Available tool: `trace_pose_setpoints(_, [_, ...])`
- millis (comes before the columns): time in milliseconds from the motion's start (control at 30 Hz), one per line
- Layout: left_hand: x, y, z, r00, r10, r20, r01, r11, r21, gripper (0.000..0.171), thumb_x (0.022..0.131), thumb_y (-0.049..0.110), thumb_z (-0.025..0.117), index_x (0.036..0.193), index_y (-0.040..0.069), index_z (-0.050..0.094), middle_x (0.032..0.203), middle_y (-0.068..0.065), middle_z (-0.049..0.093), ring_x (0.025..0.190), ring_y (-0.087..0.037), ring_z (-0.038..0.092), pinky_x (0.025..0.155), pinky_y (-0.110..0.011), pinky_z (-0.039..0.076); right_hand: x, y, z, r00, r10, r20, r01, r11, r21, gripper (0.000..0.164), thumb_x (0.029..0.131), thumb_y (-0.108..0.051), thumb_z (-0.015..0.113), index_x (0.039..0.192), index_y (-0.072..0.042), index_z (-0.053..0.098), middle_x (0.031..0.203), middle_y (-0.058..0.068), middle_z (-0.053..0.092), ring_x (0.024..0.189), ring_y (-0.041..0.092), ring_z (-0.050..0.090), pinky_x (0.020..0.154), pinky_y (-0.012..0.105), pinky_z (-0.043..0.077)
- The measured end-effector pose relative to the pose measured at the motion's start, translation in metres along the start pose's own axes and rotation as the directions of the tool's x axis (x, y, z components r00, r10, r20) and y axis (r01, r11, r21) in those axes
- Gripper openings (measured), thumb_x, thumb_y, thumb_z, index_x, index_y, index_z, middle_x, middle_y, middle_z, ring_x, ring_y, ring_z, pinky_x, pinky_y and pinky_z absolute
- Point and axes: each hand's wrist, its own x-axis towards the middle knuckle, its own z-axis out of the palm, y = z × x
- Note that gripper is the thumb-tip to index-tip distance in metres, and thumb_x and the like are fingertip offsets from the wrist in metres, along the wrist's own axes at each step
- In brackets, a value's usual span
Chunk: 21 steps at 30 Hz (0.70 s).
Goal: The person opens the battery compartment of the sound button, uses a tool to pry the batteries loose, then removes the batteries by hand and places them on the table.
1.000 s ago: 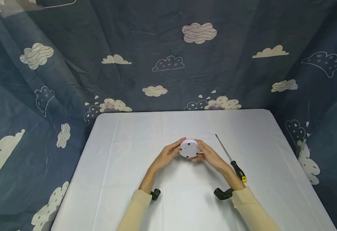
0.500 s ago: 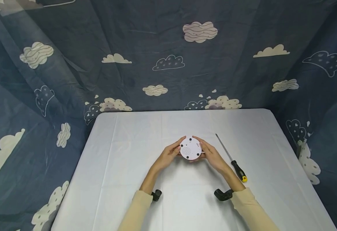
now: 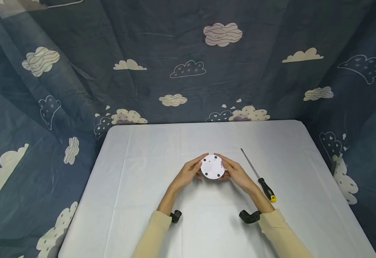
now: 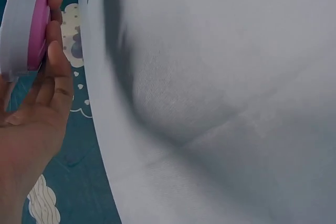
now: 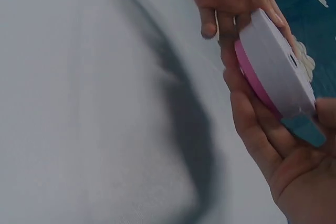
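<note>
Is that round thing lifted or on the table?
Lifted: left hand and right hand hold the round thing; wrist views show it off the table.

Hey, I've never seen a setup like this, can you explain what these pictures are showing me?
There's no machine, just someone's bare hands. The wide picture comes from a camera worn on the head, looking forward and down; the two closer ones come from the left wrist camera and right wrist camera. The left hand and right hand together hold a round white device above a white-covered table. The wrist pictures also show its pink part. A screwdriver with a black-and-yellow handle lies on the table, beside the right forearm.
</note>
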Motion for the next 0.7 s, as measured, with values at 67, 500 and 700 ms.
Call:
trace_pose_setpoints(67, [-0.0007, -0.0008, 0.0011, 1.000, 0.005, 0.010, -0.005, 1.000, -0.028, 0.048, 0.114, 0.020, 0.040, 0.161, 0.018, 0.039, 0.134, -0.025, 0.063, 0.098, -0.035, 0.066, 0.086, -0.063, 0.060, -0.0003, 0.0002, 0.0017, 0.999, 0.019, -0.031, -0.018, 0.999, 0.050, 0.050, 0.115, -0.027, 0.034, 0.162, -0.012, 0.034, 0.152, 0.031, 0.048, 0.085, 0.011, 0.075, 0.089, 0.048, 0.065])
trace_pose_setpoints(500, [0.0034, 0.0001, 0.0023, 0.999, 0.032, -0.039, -0.033, 0.999, -0.025, 0.046, 0.115, 0.024, 0.034, 0.159, 0.010, 0.041, 0.143, -0.025, 0.059, 0.088, -0.009, 0.064, 0.082, -0.061, 0.062, -0.0060, -0.0013, 0.0030, 0.998, 0.043, 0.036, -0.047, 0.992, 0.115, 0.052, 0.115, -0.022, 0.033, 0.166, -0.020, 0.025, 0.158, 0.033, 0.039, 0.098, 0.026, 0.077, 0.094, 0.052, 0.062])
trace_pose_setpoints(700, [-0.0014, -0.0041, 0.0074, 1.000, 0.026, -0.008, -0.027, 0.996, -0.087, 0.051, 0.114, 0.020, 0.036, 0.165, 0.013, 0.028, 0.144, -0.031, 0.054, 0.092, -0.013, 0.065, 0.090, -0.060, 0.061, -0.0090, 0.0017, 0.0061, 0.998, 0.053, 0.024, -0.055, 0.992, 0.118, 0.053, 0.115, -0.022, 0.033, 0.167, -0.023, 0.020, 0.152, 0.035, 0.045, 0.099, 0.023, 0.077, 0.095, 0.048, 0.063])
